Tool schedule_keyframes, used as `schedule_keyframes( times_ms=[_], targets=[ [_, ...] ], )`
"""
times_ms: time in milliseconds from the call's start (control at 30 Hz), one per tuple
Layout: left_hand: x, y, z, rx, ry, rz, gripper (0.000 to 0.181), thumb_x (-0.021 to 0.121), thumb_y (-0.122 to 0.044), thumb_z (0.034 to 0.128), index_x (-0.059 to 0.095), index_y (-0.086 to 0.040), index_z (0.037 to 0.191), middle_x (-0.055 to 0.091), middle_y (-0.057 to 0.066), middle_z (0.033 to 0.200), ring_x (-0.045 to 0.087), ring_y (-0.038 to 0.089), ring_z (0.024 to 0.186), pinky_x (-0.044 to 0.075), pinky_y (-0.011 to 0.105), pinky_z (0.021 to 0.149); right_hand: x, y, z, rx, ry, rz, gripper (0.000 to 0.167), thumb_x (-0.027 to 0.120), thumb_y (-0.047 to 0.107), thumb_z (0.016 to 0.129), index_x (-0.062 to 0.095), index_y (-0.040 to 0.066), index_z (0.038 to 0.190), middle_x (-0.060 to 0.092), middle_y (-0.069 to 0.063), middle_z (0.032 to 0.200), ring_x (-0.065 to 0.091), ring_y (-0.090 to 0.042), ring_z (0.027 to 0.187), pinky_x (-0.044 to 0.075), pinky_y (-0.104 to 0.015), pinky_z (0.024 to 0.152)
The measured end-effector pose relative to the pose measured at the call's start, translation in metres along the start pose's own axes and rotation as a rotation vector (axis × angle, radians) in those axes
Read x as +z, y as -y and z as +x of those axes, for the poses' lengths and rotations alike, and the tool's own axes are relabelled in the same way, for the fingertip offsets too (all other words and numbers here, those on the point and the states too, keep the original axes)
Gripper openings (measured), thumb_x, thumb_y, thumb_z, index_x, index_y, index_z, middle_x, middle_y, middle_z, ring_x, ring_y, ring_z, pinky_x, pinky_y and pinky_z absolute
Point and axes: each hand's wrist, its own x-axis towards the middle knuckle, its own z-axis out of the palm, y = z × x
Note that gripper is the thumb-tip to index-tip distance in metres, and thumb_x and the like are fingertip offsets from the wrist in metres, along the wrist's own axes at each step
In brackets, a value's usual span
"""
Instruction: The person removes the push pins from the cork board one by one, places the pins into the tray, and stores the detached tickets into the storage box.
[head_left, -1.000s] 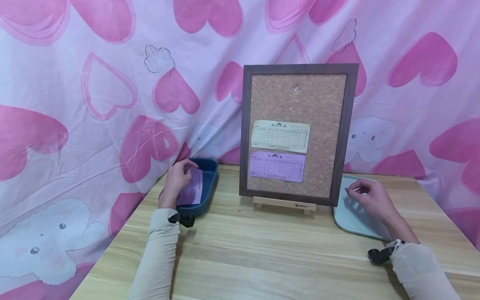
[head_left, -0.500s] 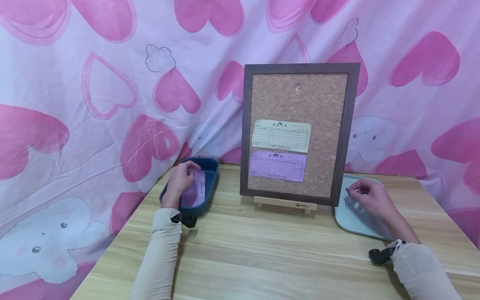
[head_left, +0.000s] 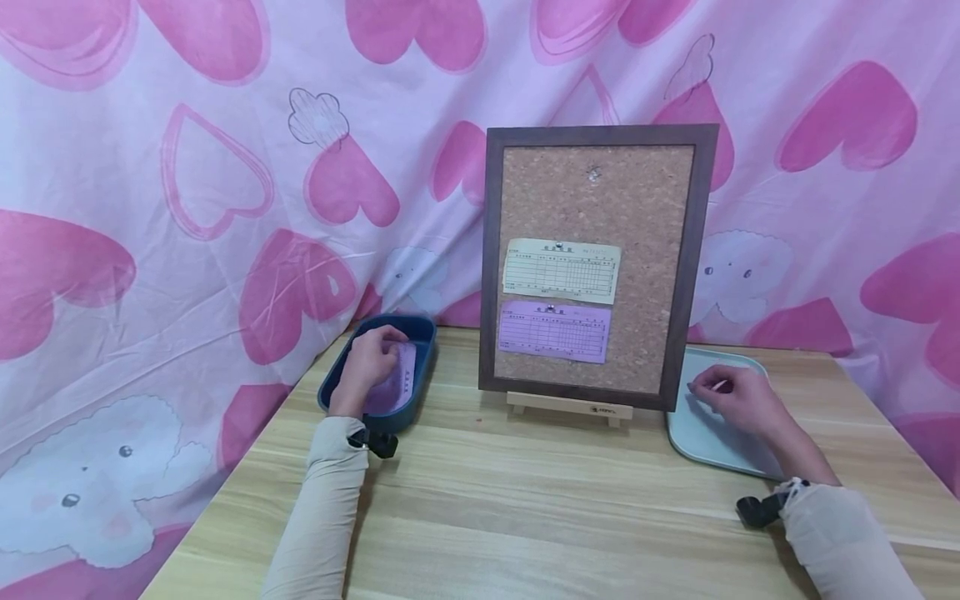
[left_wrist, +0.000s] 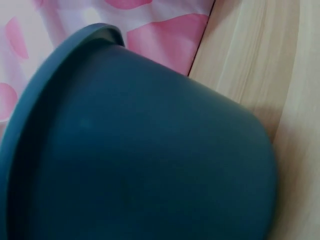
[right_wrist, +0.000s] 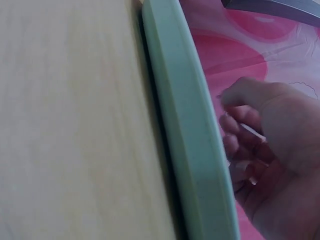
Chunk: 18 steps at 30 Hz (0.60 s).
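My left hand [head_left: 367, 362] is inside a dark blue box [head_left: 423, 367] at the left of the table. Its thumb and forefinger pinch the upper edge of a purple receipt slip [head_left: 405, 375], partly hidden by the hand. Only the outer wall of the blue box [left_wrist: 150, 140] shows in the left wrist view. My right hand [head_left: 738, 400] is over a pale green tray [head_left: 697, 446]. Between its thumb and fingertips sits a tiny dark thing that looks like a push pin [head_left: 691, 386]; in the right wrist view the right hand [right_wrist: 285, 135] has curled fingers.
A framed corkboard [head_left: 652, 250] stands on a small wooden easel [head_left: 570, 408]. Pinned to it are a pale yellow slip [head_left: 561, 273] and a purple slip [head_left: 555, 333]. A clear pin cluster [head_left: 594, 176] is near its top. A pink heart-patterned cloth [head_left: 420, 100] hangs behind.
My left hand has shifted slightly right, and the purple slip has moved with it, farther inside the box walls. My right hand has stayed nearly still over the tray.
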Motion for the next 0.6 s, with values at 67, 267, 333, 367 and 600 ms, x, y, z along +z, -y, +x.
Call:
schedule_keyframes(
  times_ms=[67,267,333,367,600],
  targets=[
    [0.0011,-0.0001,0.0000,-0.006,0.004,0.007,0.026,0.058,-0.011,0.1024,0.076,-0.012,0.121,0.074,0.015,0.122,0.060,0.033,0.100,0.048,0.047,0.088,0.0005,-0.0012,0.0005,-0.008,0.037,-0.032,0.015,0.076,0.019,0.101,0.080,0.005,0.103,0.076,-0.006,0.093,0.062,-0.008,0.079,0.052,-0.024,0.067],
    [0.0019,-0.0001,-0.0005,-0.030,0.029,0.022,0.028,0.059,-0.015,0.1029,0.076,-0.013,0.125,0.071,0.017,0.132,0.059,0.035,0.106,0.050,0.051,0.091,0.0023,-0.0047,0.0007,0.003,0.088,-0.077,0.014,0.078,0.020,0.100,0.081,0.006,0.100,0.076,-0.002,0.090,0.061,-0.010,0.081,0.049,-0.024,0.068],
    [0.0024,0.0004,-0.0002,-0.042,0.046,0.023,0.028,0.059,-0.016,0.1041,0.075,-0.013,0.127,0.069,0.018,0.138,0.061,0.038,0.114,0.052,0.056,0.101,0.0026,-0.0056,0.0004,0.011,0.097,-0.077,0.014,0.078,0.019,0.100,0.082,0.006,0.101,0.077,-0.002,0.091,0.061,-0.011,0.082,0.049,-0.024,0.068],
    [0.0026,0.0005,0.0000,-0.050,0.054,0.022,0.028,0.059,-0.016,0.1045,0.074,-0.013,0.128,0.068,0.019,0.141,0.062,0.039,0.118,0.051,0.059,0.105,0.0026,-0.0059,0.0002,0.015,0.100,-0.077,0.014,0.078,0.019,0.100,0.082,0.006,0.101,0.077,-0.002,0.091,0.061,-0.012,0.082,0.049,-0.024,0.068],
    [0.0024,0.0006,0.0003,-0.061,0.080,0.018,0.029,0.060,-0.019,0.1065,0.073,-0.012,0.131,0.065,0.020,0.148,0.061,0.041,0.131,0.047,0.062,0.115,0.0025,-0.0076,0.0002,0.030,0.114,-0.080,0.016,0.078,0.021,0.100,0.082,0.005,0.103,0.077,-0.003,0.093,0.061,-0.014,0.084,0.049,-0.024,0.069]
  ],
)
